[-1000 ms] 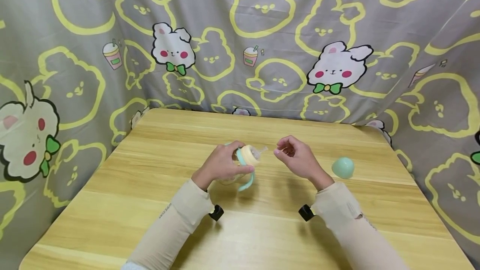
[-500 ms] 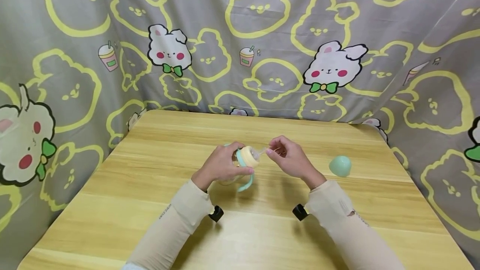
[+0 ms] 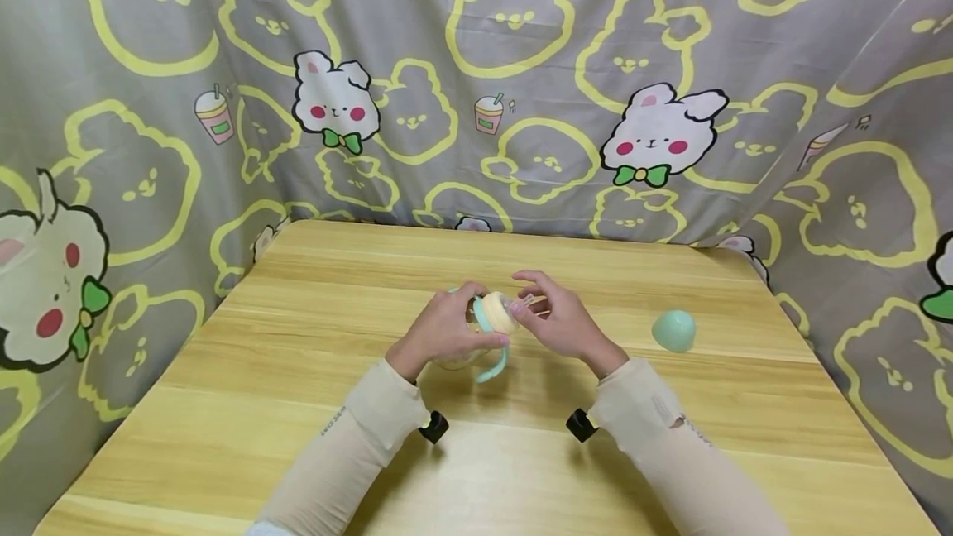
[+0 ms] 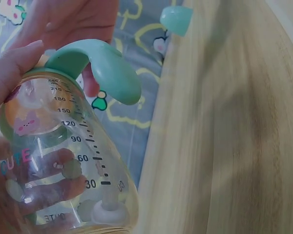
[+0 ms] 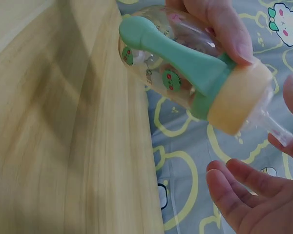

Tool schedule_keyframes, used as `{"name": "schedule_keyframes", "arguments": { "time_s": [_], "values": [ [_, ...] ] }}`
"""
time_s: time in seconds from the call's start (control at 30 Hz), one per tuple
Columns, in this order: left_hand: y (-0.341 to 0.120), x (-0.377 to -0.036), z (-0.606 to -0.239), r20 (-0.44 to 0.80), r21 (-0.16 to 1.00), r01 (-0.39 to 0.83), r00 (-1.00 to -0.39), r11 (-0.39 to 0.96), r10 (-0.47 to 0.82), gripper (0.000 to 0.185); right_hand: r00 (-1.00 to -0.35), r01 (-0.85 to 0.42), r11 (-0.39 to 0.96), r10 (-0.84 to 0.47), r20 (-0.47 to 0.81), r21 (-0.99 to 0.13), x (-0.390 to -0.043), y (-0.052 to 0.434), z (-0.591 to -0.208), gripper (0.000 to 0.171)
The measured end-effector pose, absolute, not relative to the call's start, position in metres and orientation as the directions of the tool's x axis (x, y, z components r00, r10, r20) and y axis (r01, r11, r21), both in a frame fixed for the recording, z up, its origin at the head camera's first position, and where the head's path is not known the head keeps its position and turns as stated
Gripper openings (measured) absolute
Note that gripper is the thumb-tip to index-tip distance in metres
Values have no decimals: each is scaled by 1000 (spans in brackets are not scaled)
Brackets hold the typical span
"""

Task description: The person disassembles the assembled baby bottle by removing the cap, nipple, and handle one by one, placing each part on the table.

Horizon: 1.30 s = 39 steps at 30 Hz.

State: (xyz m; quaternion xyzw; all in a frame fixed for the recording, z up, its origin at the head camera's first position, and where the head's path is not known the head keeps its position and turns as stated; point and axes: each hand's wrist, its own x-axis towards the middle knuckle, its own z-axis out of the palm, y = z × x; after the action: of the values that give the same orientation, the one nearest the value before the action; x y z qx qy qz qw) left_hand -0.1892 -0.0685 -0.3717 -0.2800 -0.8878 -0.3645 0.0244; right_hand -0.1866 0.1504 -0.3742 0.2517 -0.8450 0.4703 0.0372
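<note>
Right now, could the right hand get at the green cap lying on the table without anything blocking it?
Probably yes. The green cap lies alone on the table, off to the side of the right hand, with bare wood between; that hand is at the bottle's spout.

Bare table (image 3: 298,404) surrounds both hands; only a green cap (image 3: 673,330) lies right.

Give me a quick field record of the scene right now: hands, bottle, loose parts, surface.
left hand: left hand grips the clear body of the baby bottle, holding it tilted above the table
bottle: printed scale, green handles, cream collar, clear spout pointing toward the right hand
right hand: right hand at the spout, fingers loosely spread, fingertips at the clear tip; firm grip cannot be confirmed
loose part: green cap lying on the table to the right, apart from both hands
surface: wooden table
backdrop: grey bunny-print cloth
</note>
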Motion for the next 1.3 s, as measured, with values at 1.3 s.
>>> {"name": "schedule_keyframes", "arguments": {
  "time_s": [1.3],
  "values": [
    [-70, -189, -378, 270, 601, 508, -856, 617, 441, 90, -901, -434, 479, -208, 381, -764, -182, 122, -373, 39]
  ]
}}
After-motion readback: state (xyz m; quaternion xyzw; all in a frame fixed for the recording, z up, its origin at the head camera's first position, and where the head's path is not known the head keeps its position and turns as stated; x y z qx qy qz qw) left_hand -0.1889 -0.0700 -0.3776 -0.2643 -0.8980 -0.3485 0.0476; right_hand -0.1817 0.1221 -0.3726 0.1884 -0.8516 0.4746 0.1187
